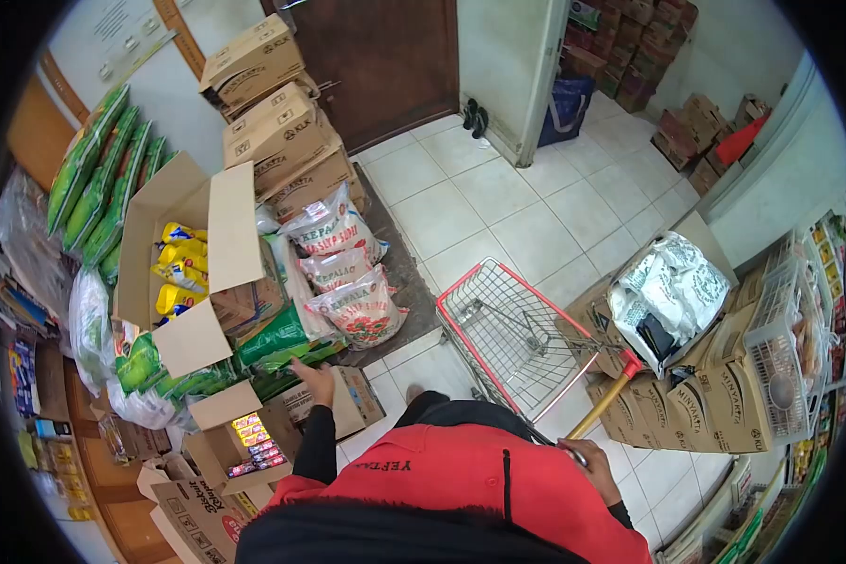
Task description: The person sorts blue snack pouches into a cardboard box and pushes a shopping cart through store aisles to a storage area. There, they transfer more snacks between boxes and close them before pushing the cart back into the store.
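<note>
My left hand (316, 383) reaches out in a black sleeve. Its fingers are spread and rest on the top edge of a small cardboard carton (355, 399) on the floor, right below a heap of green packets (274, 345). It holds nothing. My right hand (588, 462) is low at my side, closed around the near end of the yellow handle (607, 399) of a red-rimmed wire shopping cart (509, 336). The cart stands on the white tiled floor just ahead of me, and its basket looks empty.
White printed sacks (350, 282) lie against stacked brown cartons (277, 127). An open carton of yellow packets (180, 266) stands at left. An open box of small colourful items (257, 444) sits near my feet. Cartons and a box of white bags (669, 291) line the right. A brown door (385, 56) is ahead.
</note>
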The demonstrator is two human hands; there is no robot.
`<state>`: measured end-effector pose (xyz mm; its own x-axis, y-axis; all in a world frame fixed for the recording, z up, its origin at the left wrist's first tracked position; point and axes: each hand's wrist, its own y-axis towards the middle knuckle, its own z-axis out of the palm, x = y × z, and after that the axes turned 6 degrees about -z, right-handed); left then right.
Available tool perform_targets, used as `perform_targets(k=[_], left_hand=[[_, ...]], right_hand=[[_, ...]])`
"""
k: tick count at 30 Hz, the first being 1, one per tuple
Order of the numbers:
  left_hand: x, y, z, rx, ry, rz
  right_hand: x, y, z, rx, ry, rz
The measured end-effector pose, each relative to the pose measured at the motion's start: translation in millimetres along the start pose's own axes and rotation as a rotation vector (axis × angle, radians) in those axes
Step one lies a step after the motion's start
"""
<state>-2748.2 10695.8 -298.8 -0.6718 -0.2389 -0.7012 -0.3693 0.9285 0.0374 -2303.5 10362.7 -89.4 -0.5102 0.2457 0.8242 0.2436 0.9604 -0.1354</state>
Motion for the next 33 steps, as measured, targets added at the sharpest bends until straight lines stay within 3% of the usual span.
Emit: perform_targets(k=[1, 3, 7, 10, 11, 13, 14, 15, 17, 18, 19, 21, 23, 24, 25, 27, 28, 30, 31, 33], left_hand=[[17.9, -9.6, 19.3, 0.151, 0.119, 0.039], [4.9, -26.0, 31.0, 0.691, 0.134, -0.096], [58.2, -44.0, 83.7, 0.891, 0.362, -0.172], [146.7, -0.5, 143.0, 1.062, 0.785, 0.445], [133.2, 11.2, 150.3, 1.065, 0.790, 0.462], [83.2, 34.7, 153.5, 1.124, 0.703, 0.074], [67.4, 49.0, 162.9, 1.153, 0.738, 0.233], [39.5, 61.7, 170.8, 1.151, 0.740, 0.244], [-25.1, 87.9, 187.8, 1.222, 0.829, 0.448], [0.8, 123.9, 219.5, 1.326, 1.057, 0.893], [-14.3, 144.6, 236.1, 1.316, 1.093, 0.881], [1.2, 188.6, 280.3, 1.030, 0.681, 0.581], [-63.9, 222.1, 298.0, 1.029, 0.705, 0.701], [-117.9, 231.7, 297.0, 1.121, 0.621, 0.440], [-167.0, 246.2, 306.9, 1.126, 0.634, 0.448], [-231.7, 276.3, 328.4, 1.269, 1.069, 1.029], [-236.0, 292.3, 348.7, 1.276, 1.094, 1.036], [-255.0, 319.9, 398.9, 1.144, 0.895, 0.722], [-281.3, 323.1, 411.8, 1.142, 0.906, 0.742], [-328.8, 320.8, 433.1, 1.034, 0.557, 0.666]], right_hand=[[6.7, 7.2, -0.3, -0.025, 0.036, 0.014], [5.6, 19.0, 0.6, -0.064, 0.039, 0.035], [3.1, 61.8, -14.0, -0.114, -0.018, 0.052], [-6.4, 105.5, -20.2, -0.162, -0.030, 0.043], [-6.6, 122.0, -23.0, -0.184, -0.028, 0.035], [-5.1, 157.0, -32.3, -0.204, -0.037, 0.074], [-7.6, 176.2, -35.9, -0.234, -0.045, 0.076], [-10.6, 196.4, -38.5, -0.263, -0.053, 0.077], [-18.1, 239.4, -38.6, -0.277, -0.017, 0.073], [-21.1, 262.2, -36.5, -0.281, 0.018, 0.072], [-22.8, 286.0, -25.7, -0.298, 0.024, 0.073], [-17.1, 333.9, 0.1, -0.356, 0.308, 0.054], [-3.9, 382.4, -3.3, -0.335, 0.355, 0.170], [-1.6, 404.6, -7.6, -0.308, 0.408, 0.277], [-0.1, 426.4, -15.7, -0.317, 0.419, 0.285], [3.2, 472.5, -33.9, -0.422, 0.392, 0.261], [0.2, 496.0, -39.9, -0.521, 0.360, 0.184], [-6.8, 538.1, -64.1, -0.564, 0.343, 0.191], [-15.1, 558.2, -76.3, -0.585, 0.322, 0.184], [-35.1, 595.5, -100.6, -0.620, 0.329, 0.179]])
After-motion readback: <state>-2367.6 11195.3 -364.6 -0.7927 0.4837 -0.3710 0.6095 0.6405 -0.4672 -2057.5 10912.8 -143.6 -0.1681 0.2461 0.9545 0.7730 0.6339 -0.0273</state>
